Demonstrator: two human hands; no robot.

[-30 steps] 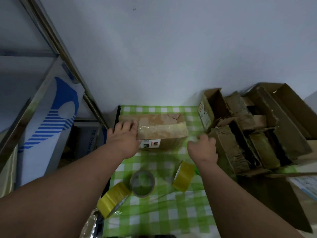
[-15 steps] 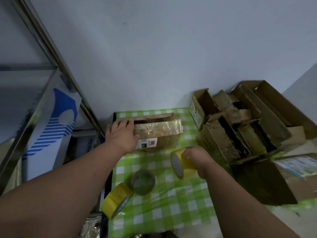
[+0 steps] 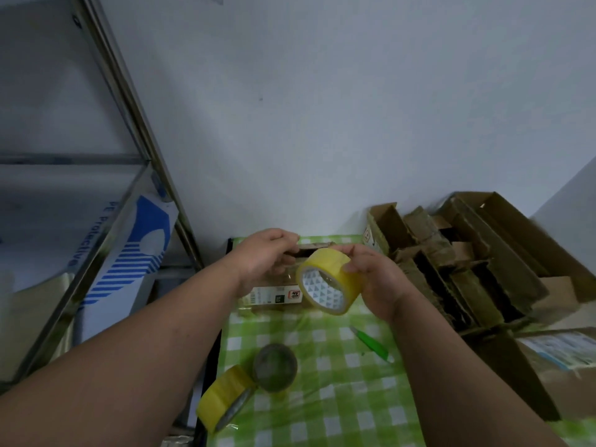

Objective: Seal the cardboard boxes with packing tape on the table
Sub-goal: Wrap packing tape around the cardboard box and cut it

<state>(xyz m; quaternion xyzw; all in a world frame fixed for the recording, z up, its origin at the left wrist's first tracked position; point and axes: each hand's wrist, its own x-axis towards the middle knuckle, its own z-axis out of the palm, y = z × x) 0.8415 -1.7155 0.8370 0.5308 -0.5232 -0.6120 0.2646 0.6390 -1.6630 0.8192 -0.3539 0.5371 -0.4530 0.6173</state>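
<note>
The right hand holds a yellow packing tape roll lifted above the table, fingers curled over its outer band and thumb on the near side, the roll's printed core facing the camera. At about 9 o'clock from the roll, the left hand is raised over the cardboard box, fingers bent toward the roll's edge; whether it pinches the tape end or touches the box cannot be told. The box lies at the table's 12 o'clock edge against the wall, its white label facing the camera, mostly hidden behind both hands. The table wears a green checked tablecloth. On it, at 6 o'clock from the held roll, stands a greyish tape roll, and touching that at its 7 o'clock lies a second yellow tape roll at the table's left edge. A green utility knife lies at 5 o'clock from the held roll. At 3 o'clock a pile of opened cardboard boxes is stacked, and at 9 o'clock stands a metal shelf rack
</note>
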